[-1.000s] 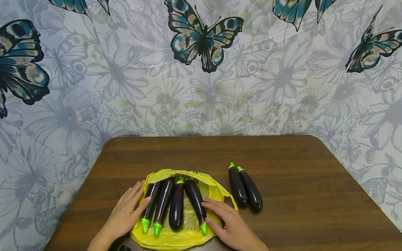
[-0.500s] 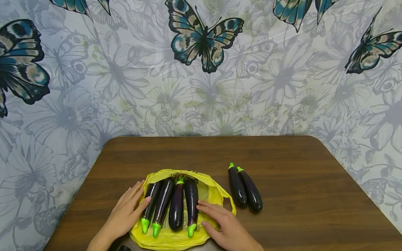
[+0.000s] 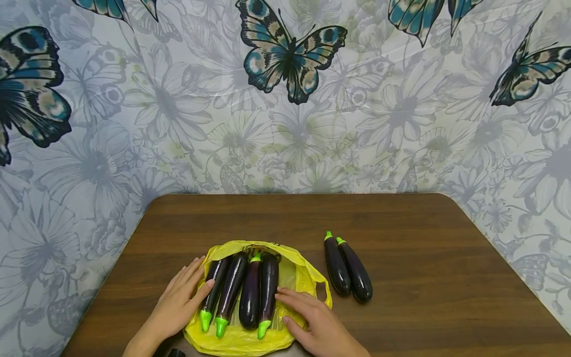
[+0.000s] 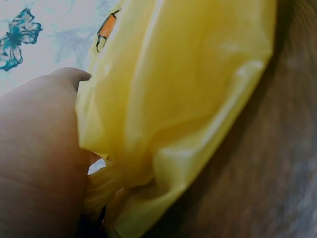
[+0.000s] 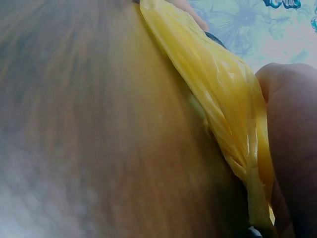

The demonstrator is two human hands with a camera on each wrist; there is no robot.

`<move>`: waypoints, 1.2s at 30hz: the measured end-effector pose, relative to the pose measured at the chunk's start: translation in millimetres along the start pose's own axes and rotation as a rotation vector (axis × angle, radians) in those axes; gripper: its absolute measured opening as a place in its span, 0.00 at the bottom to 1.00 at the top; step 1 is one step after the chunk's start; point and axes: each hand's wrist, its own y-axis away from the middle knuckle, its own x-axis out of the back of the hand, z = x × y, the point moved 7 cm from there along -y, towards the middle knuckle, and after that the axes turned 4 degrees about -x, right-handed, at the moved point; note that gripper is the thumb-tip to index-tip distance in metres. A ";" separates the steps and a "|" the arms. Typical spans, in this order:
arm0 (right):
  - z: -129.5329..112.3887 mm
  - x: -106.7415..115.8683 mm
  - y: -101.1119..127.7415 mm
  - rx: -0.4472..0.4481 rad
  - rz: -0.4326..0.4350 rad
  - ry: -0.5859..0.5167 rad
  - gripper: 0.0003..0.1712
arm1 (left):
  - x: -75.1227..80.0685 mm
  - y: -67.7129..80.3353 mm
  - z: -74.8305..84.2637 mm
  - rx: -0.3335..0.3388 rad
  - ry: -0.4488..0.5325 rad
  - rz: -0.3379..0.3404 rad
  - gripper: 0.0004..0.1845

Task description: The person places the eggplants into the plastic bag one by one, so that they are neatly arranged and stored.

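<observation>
Several dark purple eggplants (image 3: 251,292) with green stems lie side by side on a yellow plastic bag (image 3: 243,339) near the table's front edge. My left hand (image 3: 180,297) lies flat against the leftmost eggplant (image 3: 213,290), fingers straight. From the right, my right hand (image 3: 308,317) presses its straight fingers against the rightmost eggplant (image 3: 269,290). The left wrist view is filled by the yellow bag (image 4: 178,99) beside my palm. The bag's edge (image 5: 223,109) and the brown table show in the right wrist view.
Two more eggplants (image 3: 348,270) lie together on the brown wooden table (image 3: 401,238), right of the bag. A wall with butterfly and flower wallpaper (image 3: 285,99) stands behind the table. The table's corners are rounded.
My right hand has pushed the rightmost eggplant leftward until it lies straight against the others. The left hand has stayed in place.
</observation>
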 end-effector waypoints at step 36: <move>3.8 -0.9 2.3 -0.010 -0.010 -0.027 0.24 | -1.5 -0.6 -1.7 -0.007 0.010 -0.002 0.36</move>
